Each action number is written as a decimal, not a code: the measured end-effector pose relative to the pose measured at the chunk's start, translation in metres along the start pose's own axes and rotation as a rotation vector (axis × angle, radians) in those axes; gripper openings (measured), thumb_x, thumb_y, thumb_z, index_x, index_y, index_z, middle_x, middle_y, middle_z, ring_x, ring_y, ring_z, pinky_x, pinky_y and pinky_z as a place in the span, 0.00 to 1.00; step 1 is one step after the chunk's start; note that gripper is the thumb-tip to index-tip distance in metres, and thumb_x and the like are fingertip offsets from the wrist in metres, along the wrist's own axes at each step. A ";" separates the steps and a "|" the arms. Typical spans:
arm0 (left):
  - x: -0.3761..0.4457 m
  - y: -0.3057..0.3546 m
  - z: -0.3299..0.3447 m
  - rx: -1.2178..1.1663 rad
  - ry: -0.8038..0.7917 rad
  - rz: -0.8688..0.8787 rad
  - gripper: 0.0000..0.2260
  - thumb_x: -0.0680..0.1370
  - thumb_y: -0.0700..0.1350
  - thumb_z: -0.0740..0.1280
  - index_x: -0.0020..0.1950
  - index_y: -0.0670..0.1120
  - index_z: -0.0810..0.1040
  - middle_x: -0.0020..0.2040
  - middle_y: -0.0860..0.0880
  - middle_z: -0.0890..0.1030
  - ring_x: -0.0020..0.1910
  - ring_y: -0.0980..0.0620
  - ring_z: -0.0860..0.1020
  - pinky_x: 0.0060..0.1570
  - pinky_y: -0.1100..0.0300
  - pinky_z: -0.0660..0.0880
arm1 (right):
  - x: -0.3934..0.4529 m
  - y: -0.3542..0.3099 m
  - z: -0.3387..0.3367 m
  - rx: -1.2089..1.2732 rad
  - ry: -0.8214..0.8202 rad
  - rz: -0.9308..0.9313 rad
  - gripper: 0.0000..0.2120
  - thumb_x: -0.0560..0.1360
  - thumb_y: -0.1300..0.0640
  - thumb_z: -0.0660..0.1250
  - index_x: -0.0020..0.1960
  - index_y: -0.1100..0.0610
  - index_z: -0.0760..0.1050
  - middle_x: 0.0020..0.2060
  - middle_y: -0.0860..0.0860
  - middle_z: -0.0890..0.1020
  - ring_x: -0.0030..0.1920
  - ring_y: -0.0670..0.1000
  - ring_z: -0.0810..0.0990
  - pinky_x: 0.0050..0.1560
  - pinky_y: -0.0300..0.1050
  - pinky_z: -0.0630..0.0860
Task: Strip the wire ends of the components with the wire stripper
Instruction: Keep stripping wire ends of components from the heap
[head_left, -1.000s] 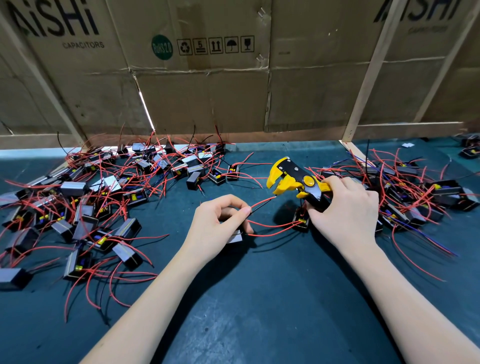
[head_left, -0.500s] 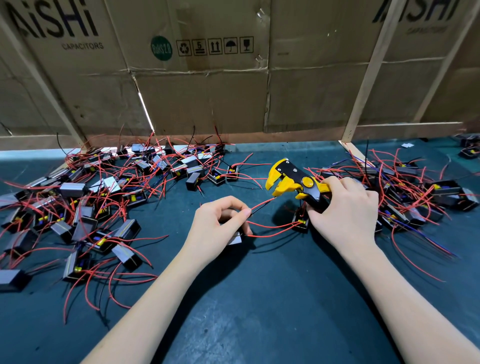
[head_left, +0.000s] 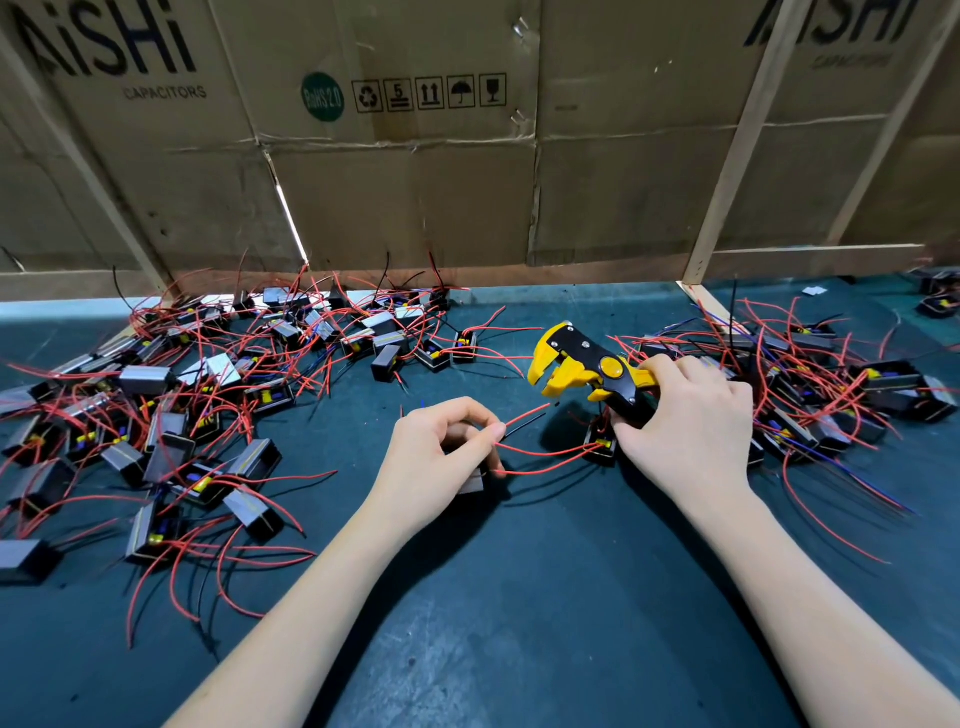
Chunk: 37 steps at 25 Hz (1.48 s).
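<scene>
Stripper head has lifted slightly off the wire tips since a second ago: right hand (head_left: 691, 426) grips the wire stripper (head_left: 582, 371), left hand (head_left: 441, 447) pinches the red and black leads (head_left: 524, 418) just beside its open jaws, component (head_left: 470, 480) under the left palm, so feed one tip squarely in before squeezing.

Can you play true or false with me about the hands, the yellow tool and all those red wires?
1. The right hand holds the yellow and black wire stripper. True.
2. The left hand lies flat and holds nothing. False: its fingers pinch thin wires.
3. The stripper is biting a wire. False: the wire tips lie just short of its open yellow mouth.
4. Piles of small black components lie on both sides of the green mat. True.
</scene>
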<state>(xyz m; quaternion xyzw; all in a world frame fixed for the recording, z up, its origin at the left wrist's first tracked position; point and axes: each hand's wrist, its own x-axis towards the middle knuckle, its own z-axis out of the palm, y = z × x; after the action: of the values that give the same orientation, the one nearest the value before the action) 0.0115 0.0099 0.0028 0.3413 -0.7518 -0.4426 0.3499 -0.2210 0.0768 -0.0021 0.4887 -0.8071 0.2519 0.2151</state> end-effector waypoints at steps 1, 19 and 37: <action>0.000 0.001 0.001 0.008 -0.001 -0.002 0.06 0.79 0.44 0.68 0.42 0.48 0.80 0.31 0.49 0.83 0.27 0.56 0.74 0.33 0.63 0.71 | 0.000 0.000 0.000 0.000 -0.003 -0.001 0.21 0.64 0.46 0.75 0.52 0.56 0.78 0.44 0.54 0.79 0.50 0.60 0.78 0.49 0.52 0.64; -0.003 0.001 0.004 0.080 -0.031 -0.021 0.06 0.79 0.46 0.68 0.42 0.52 0.79 0.32 0.49 0.83 0.33 0.53 0.79 0.43 0.41 0.80 | 0.000 0.001 0.001 -0.009 -0.032 -0.017 0.21 0.64 0.46 0.74 0.52 0.56 0.78 0.43 0.53 0.79 0.50 0.59 0.77 0.49 0.51 0.62; -0.003 0.004 0.006 0.079 0.102 0.022 0.08 0.80 0.42 0.66 0.41 0.48 0.76 0.29 0.52 0.83 0.32 0.41 0.76 0.31 0.54 0.71 | 0.000 -0.001 -0.008 -0.084 0.041 -0.075 0.24 0.58 0.53 0.77 0.50 0.60 0.78 0.43 0.58 0.79 0.46 0.61 0.77 0.49 0.53 0.65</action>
<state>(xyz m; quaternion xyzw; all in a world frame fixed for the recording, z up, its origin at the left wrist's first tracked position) 0.0074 0.0165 0.0038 0.3686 -0.7536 -0.3908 0.3787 -0.2196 0.0810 0.0046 0.5037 -0.7936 0.2195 0.2612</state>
